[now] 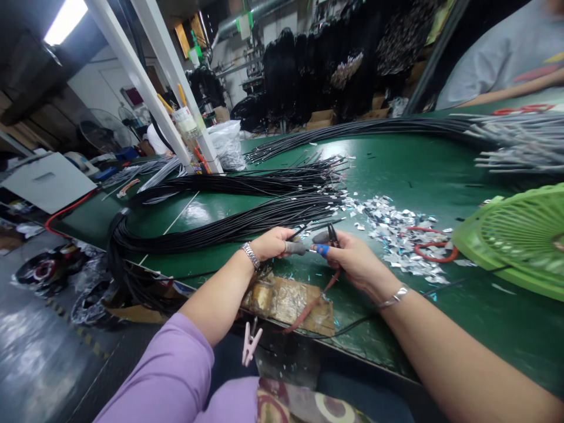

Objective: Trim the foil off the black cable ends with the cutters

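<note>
My left hand [277, 244], with grey coverings on its fingertips, pinches the end of a thin black cable [301, 230]. Close beside it, my right hand [348, 258] has its fingers closed, with blue and grey coverings on the fingertips. A small black two-pronged tool [332, 234] sticks up from the right hand's grip; its exact kind is not clear. The fingertips of both hands nearly meet at the stripped cable end. Behind the hands lies a thick bundle of black cables [229, 226], its cut ends pointing right.
Foil scraps [392, 229] and red-handled scissors [434, 251] lie on the green table [379, 167]. A green fan [520, 235] stands at right. A taped cardboard piece [299, 299] and a pink clothespin [251, 343] are at the front edge. Another person [489, 53] sits across.
</note>
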A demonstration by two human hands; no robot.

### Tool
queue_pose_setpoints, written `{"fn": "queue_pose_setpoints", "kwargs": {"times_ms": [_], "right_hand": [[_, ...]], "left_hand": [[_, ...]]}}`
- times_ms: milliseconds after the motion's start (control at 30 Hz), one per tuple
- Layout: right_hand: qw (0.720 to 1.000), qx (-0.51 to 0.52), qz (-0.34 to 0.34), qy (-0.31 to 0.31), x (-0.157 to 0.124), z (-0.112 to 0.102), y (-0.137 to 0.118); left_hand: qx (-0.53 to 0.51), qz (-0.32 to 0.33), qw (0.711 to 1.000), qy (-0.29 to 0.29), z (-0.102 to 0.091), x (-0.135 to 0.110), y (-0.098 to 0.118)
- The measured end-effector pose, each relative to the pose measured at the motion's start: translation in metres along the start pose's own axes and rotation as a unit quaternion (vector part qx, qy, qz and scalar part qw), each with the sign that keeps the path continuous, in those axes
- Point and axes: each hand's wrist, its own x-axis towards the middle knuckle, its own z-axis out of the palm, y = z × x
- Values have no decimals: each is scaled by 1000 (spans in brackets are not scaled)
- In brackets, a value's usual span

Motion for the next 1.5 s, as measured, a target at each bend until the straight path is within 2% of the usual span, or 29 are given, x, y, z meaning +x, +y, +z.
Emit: {"fn": "queue_pose_setpoints", "kwargs": {"times_ms": [133, 300, 433, 667, 1067, 1500], "right_hand": [[1000, 0, 0, 1, 0, 0, 1], [1000, -14, 6, -22, 0, 0, 3], [1000, -13, 16, -15, 0, 0, 4], [999, 21, 39, -10, 3, -3, 4], [995, 30, 67, -66, 3, -3, 7], [994, 43, 82, -61, -1, -3, 2]], "left_hand": [[-6, -7, 1000, -5, 0, 0, 1], [-5, -19, 999, -41, 0, -1, 1], [2, -24, 998, -58, 1, -1, 1], [-10, -23, 999, -34, 0, -2, 3], [4, -21, 999, -37, -1, -1, 1], [6, -16, 1000, -22, -1, -1, -1]]}}
